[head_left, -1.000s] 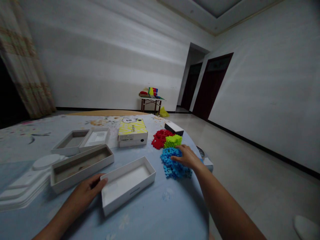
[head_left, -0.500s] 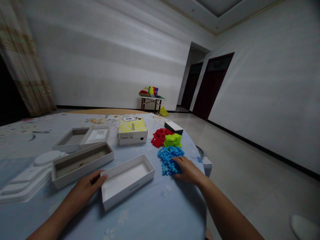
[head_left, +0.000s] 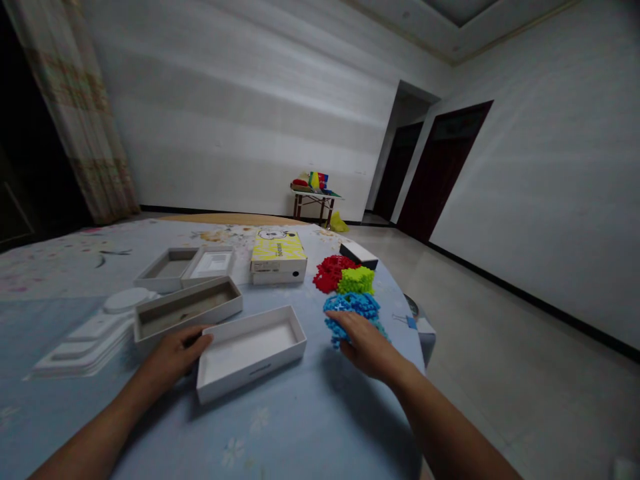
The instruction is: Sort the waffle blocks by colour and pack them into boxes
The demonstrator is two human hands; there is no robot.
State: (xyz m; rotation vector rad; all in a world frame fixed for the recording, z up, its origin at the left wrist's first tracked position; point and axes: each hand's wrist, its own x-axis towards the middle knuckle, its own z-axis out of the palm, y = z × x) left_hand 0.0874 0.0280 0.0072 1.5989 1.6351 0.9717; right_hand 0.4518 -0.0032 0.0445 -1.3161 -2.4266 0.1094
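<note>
My left hand (head_left: 183,350) is at the left end of a shallow, open white box (head_left: 253,350), its thumb on the rim and its other fingers partly hidden. The box has nothing visible inside. My right hand (head_left: 363,340) reaches over a pile of blue interlocking plastic pieces (head_left: 353,303), index finger stretched forward and thumb apart from it. Blue pieces show in the gap between them; none is clearly gripped. Just behind lie a lime-green heap of pieces (head_left: 357,280) and a red heap (head_left: 333,272).
A grey-lined box (head_left: 187,310) sits beside my left hand, with white flat trays (head_left: 93,337) to its left. Farther back are two small open boxes (head_left: 170,265) and a yellow-and-white carton (head_left: 279,257). A black-and-white box (head_left: 359,255) and blue binder clip (head_left: 411,323) lie near the right edge.
My right hand has shifted left and forward over the blue pile, covering more of it. My left hand stays at the white box's end. The view has turned slightly left.
</note>
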